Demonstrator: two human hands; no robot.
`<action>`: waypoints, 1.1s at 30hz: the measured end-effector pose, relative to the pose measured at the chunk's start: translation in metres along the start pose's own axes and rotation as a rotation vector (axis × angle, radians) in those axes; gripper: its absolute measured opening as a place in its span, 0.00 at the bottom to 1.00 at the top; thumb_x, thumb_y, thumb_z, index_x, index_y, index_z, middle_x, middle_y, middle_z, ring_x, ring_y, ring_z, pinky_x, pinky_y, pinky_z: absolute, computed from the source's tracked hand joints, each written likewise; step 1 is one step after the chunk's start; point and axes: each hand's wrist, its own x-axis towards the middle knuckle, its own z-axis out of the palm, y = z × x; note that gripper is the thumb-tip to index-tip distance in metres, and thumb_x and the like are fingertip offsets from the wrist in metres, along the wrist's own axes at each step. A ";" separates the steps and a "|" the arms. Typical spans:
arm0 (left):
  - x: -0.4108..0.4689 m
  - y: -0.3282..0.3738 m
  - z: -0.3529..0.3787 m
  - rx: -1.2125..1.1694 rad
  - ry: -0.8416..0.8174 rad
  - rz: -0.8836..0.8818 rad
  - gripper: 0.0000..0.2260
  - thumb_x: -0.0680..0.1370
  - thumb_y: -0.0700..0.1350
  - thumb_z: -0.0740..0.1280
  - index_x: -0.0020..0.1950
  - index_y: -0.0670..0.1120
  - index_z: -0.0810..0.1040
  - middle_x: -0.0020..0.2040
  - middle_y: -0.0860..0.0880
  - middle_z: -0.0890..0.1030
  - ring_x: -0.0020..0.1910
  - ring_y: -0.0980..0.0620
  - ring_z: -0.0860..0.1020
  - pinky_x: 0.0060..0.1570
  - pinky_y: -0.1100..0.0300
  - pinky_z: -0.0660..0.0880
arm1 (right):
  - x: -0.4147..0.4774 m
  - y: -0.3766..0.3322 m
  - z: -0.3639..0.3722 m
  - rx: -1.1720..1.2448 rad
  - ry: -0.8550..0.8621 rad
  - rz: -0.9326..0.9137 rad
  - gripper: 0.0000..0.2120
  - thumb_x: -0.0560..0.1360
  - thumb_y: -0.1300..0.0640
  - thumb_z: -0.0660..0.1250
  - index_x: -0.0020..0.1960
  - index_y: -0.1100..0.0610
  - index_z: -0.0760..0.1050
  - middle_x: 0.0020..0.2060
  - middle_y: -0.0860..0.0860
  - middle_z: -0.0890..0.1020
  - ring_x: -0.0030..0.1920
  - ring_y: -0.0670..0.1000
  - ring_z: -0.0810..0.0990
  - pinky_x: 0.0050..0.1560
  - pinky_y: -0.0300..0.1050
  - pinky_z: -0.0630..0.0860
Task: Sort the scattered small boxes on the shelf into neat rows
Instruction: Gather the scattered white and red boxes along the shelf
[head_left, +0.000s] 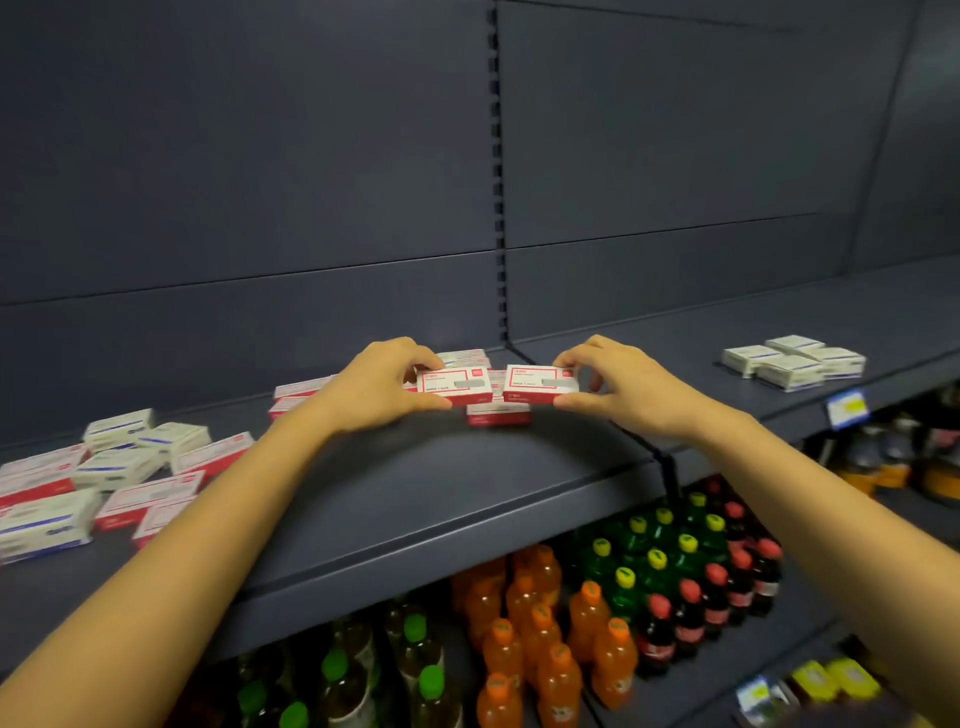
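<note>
Dark blue back panel (260, 182) fills the upper view. Below it is the dark shelf (467, 493), its front edge curving across the middle. The lower shelf holds drink bottles: orange ones (540, 649), green with yellow caps (654, 551), dark with red caps (727, 577).

Scattered heap of small boxes (104, 478) at shelf left, red-white and blue-white mixed, lying at odd angles. Both bare forearms reach in from the bottom corners.

Left hand (379, 387) has its grip pinching the left red-white box (454, 385), thumb under the front edge and fingers curled over the top. Right hand (618, 387) has the same grip on the right red-white box (540, 383). The two boxes are side by side at shelf centre, just apart, above a third red-white box (498, 413) (contact unclear).

Tidy cluster of blue-white boxes (795, 361) sits far right. A price tag (847, 408) hangs on the shelf edge below it.
</note>
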 end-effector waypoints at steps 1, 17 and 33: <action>0.005 0.009 0.005 -0.017 0.004 0.015 0.19 0.71 0.47 0.72 0.60 0.44 0.76 0.57 0.45 0.77 0.53 0.47 0.75 0.54 0.58 0.70 | -0.007 0.008 -0.006 -0.009 0.009 0.016 0.20 0.73 0.47 0.66 0.62 0.52 0.71 0.51 0.45 0.70 0.46 0.47 0.71 0.48 0.43 0.71; 0.100 0.199 0.108 -0.171 0.008 0.173 0.17 0.70 0.47 0.72 0.57 0.43 0.77 0.55 0.46 0.79 0.52 0.51 0.77 0.54 0.56 0.76 | -0.102 0.195 -0.117 -0.058 0.037 0.120 0.22 0.74 0.50 0.67 0.65 0.55 0.70 0.58 0.51 0.73 0.48 0.48 0.72 0.46 0.39 0.68; 0.208 0.333 0.205 -0.158 0.011 0.155 0.18 0.69 0.47 0.73 0.57 0.43 0.77 0.55 0.45 0.80 0.50 0.53 0.75 0.51 0.57 0.75 | -0.140 0.378 -0.198 -0.092 0.017 0.163 0.21 0.74 0.49 0.66 0.64 0.54 0.70 0.60 0.52 0.73 0.53 0.51 0.74 0.54 0.48 0.75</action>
